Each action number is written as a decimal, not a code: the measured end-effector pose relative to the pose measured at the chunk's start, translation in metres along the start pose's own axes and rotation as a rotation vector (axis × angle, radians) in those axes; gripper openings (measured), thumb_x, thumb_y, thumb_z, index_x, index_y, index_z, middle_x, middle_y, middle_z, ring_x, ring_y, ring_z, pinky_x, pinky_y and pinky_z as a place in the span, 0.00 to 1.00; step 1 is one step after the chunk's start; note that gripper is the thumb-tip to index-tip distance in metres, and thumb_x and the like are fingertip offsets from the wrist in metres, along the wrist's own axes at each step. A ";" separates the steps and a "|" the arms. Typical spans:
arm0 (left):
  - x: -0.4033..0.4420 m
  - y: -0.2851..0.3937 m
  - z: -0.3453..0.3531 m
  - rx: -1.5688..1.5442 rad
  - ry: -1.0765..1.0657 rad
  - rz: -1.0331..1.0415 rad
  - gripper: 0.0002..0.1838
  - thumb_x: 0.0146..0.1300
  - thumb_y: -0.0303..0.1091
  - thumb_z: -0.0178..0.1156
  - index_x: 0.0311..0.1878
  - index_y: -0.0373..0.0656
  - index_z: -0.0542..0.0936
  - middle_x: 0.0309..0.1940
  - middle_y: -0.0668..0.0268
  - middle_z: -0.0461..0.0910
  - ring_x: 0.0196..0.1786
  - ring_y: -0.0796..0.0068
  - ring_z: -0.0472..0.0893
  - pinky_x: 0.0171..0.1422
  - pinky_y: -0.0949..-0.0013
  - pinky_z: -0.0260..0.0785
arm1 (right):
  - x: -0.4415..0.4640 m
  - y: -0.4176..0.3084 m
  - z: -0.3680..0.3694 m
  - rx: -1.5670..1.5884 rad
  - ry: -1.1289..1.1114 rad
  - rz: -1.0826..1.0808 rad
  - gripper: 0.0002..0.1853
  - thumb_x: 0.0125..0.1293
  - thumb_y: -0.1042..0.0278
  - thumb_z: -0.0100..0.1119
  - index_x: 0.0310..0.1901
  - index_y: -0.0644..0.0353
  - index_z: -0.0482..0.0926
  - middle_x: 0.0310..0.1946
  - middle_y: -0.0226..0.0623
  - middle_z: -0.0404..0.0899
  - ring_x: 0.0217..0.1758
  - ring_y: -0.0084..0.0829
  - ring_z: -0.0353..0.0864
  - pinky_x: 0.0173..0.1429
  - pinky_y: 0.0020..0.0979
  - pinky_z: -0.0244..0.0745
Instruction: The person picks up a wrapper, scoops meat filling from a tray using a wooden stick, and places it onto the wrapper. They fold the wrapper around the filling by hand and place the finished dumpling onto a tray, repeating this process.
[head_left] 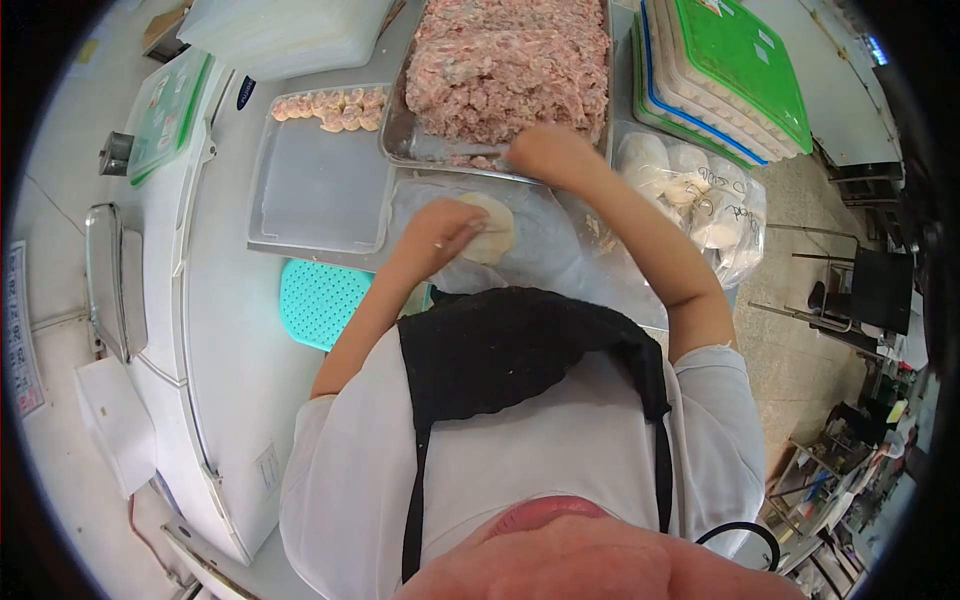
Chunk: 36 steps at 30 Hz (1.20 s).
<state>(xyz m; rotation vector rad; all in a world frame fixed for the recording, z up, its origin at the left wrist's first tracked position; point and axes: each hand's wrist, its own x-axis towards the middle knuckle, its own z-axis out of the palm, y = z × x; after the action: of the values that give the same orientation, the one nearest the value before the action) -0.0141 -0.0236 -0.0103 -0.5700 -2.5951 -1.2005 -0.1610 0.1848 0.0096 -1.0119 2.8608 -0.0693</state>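
Meat tray cropped, right fingers half-hidden

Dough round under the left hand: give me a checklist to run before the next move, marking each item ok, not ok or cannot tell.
1. Left hand at the dough round: ok, fingers are on it.
2. Dough round is a single layer: cannot tell, the hand covers part of it.
3. Right hand at the meat filling: ok, it is at the near end of the metal tray.
4. Right hand's grip: cannot tell, its fingertips are unclear.
5. Filling supply: ok, heaped high.
6. Room on the plastic tray: ok, dumplings sit only along its far edge.
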 end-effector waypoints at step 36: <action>0.113 -0.012 -0.057 -1.856 0.242 -0.589 0.32 0.73 0.53 0.38 0.65 0.33 0.63 0.63 0.50 0.67 0.64 0.54 0.70 0.71 0.47 0.58 | -0.029 -0.064 -0.011 0.912 0.419 0.223 0.17 0.68 0.55 0.55 0.49 0.59 0.81 0.27 0.36 0.81 0.28 0.33 0.80 0.35 0.33 0.73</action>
<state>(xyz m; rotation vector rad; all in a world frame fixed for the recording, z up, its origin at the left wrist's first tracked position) -0.1188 -0.0461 0.0590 0.2220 -0.6968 -3.2639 -0.1002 0.1532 0.0285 -0.5061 2.6791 -1.5387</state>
